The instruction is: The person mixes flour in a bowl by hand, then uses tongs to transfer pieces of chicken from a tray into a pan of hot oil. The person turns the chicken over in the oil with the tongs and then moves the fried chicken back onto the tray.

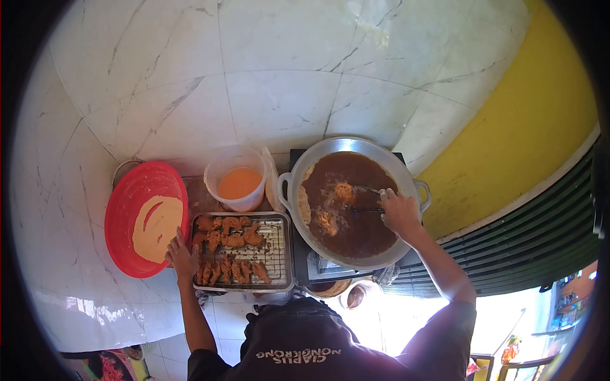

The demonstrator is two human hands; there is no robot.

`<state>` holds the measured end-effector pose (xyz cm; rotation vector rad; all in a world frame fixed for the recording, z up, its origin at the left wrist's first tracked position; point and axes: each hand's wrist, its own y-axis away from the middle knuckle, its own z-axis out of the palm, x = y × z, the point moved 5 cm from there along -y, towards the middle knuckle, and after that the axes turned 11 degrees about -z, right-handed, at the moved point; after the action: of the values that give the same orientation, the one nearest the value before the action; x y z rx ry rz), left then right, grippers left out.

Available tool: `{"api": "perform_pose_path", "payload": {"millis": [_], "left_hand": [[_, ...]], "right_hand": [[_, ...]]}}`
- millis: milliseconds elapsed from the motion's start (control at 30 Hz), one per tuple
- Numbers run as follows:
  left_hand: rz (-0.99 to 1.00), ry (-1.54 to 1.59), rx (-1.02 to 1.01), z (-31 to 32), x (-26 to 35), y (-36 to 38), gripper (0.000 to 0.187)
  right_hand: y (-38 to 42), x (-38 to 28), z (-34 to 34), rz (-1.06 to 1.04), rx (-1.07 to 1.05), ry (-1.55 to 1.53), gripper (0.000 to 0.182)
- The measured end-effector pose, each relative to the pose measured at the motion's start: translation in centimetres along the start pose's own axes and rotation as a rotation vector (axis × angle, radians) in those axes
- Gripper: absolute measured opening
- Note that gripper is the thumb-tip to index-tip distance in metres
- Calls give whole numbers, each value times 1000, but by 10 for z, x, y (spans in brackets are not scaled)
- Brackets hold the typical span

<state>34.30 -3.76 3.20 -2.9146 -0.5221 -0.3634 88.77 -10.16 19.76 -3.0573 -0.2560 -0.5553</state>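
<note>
My right hand [399,212] is closed around a pair of metal tongs [366,209] over the wide metal wok [406,174]. The prongs reach into dark brown frying oil [356,238], one of them right at a golden battered piece [344,192]. Another battered piece [327,223] bubbles closer to me, and more lie along the wok's left side. At the near right rim of the red basin [119,219], my left hand [183,256] has its fingers stretched out and holds nothing. Pale flour [159,232] covers part of the basin's bottom.
Between basin and wok, a metal tray [287,279] with a wire rack [273,241] bears several browned fried pieces [234,241]. Behind it stands a plastic tub [218,166] of orange liquid. A marble-patterned wall [279,101] closes off the back; green slats [508,260] run along the right.
</note>
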Motion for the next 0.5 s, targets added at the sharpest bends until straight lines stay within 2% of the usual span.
{"api": "perform_pose_path", "payload": {"millis": [333, 433, 500], "left_hand": [[2, -15, -9, 1, -2, -1, 78], [-7, -16, -14, -1, 0, 1, 79], [-11, -15, -17, -1, 0, 1, 79]], "right_hand": [[-11, -9, 24, 10, 32, 60, 44], [-9, 2, 0, 69, -7, -30, 41], [-7, 15, -11, 188, -189, -237, 41]]}}
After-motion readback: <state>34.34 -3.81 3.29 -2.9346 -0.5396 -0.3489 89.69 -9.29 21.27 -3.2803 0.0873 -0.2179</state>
